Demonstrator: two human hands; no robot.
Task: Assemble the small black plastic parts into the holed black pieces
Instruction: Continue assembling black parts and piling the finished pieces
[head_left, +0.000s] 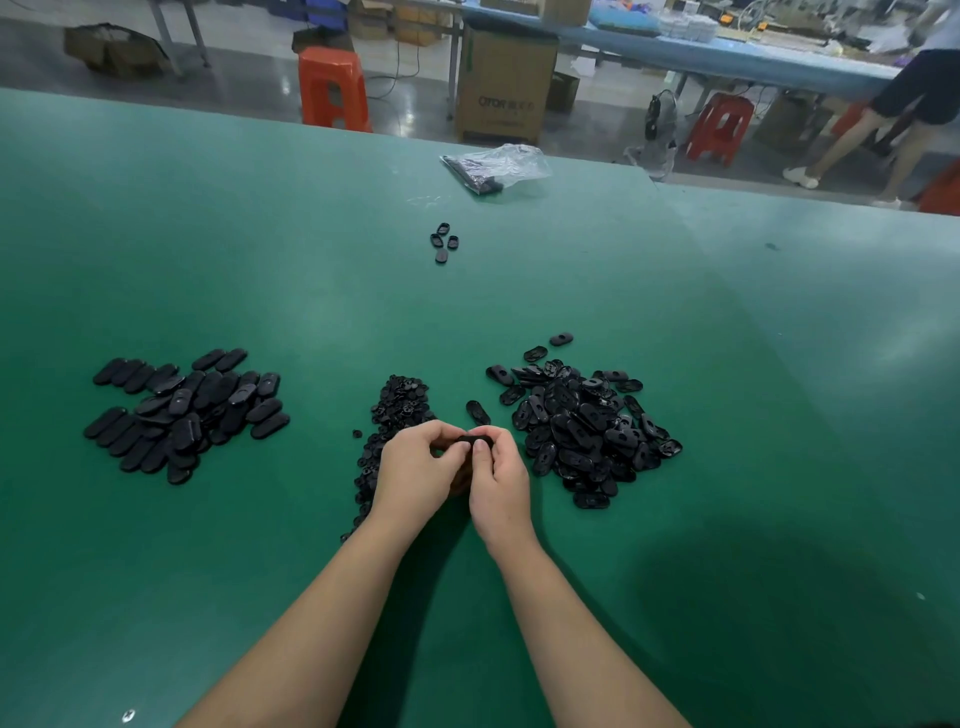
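Here, on the green worktop (311, 270), a heap of oval black pieces (182, 413) lies at 9 o'clock from the hands. Beside it, the small black plastic parts (400, 402) form a strip, partly under the left hand (415, 475). The left hand and the right hand (498, 480) meet, their fingers curled and pinching together one holed black piece (475, 443). At 3 o'clock lies the pile of holed black pieces (587, 423).

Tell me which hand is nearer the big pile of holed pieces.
Right. The right hand sits just beside the pile of holed pieces; the left hand lies beyond it, over the small-parts pile.
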